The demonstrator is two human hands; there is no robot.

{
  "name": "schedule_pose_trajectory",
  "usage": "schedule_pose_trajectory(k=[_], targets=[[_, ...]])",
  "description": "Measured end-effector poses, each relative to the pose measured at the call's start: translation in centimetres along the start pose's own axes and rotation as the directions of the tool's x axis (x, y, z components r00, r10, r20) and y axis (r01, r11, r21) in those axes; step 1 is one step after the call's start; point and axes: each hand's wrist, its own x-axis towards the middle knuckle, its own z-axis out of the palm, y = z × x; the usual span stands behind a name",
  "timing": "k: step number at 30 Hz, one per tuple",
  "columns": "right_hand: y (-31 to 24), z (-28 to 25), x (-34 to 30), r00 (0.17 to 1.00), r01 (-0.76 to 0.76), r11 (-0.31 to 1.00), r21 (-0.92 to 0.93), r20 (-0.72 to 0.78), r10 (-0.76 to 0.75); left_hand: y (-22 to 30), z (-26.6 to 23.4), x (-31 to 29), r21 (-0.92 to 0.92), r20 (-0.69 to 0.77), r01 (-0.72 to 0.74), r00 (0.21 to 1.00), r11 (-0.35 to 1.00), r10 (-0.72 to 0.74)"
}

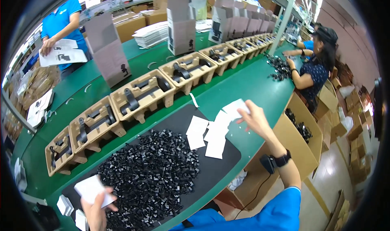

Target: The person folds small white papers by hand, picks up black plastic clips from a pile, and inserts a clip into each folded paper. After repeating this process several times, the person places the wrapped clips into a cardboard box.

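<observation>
Surroundings: a pile of small black clips (pixel 148 170) covers the dark mat (pixel 219 166); a row of moulded pulp trays (pixel 140 94) runs from 8 o'clock to 1 o'clock on the green belt (pixel 252 82).
Obstruction: the clip pile lies between both hands.
Left hand (pixel 96 208): closed around a white card (pixel 90 189), at 7 o'clock.
Right hand (pixel 254 117): fingers pinching one white card (pixel 235 107) at 3 o'clock.
Card stack (pixel 211 133): loosely fanned, long axis toward 1 o'clock.

Small white packet (pixel 90 189) held flat and slightly tilted at the near-left edge of the heap of small black plastic parts (pixel 150 170); loose white packets (pixel 211 133) fanned overlapping on the black mat's far-right end; one raised packet (pixel 235 108) pinched above the green table.
</observation>
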Motion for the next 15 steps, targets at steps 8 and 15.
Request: schedule_pose_trajectory(k=[8,15], targets=[[-10.8,5.2,-7.3,0.882,0.163,0.939,0.303,0.382,-0.276,-0.3,11.8,3.4,-0.186,0.577,0.355,0.794,0.916,-0.191],[-12.1,9.3,-10.2,0.704,0.686,0.725,-0.055,0.299,-0.644,-0.7,12.9,2.9,-0.252,0.469,0.358,0.858,0.899,-0.210]])
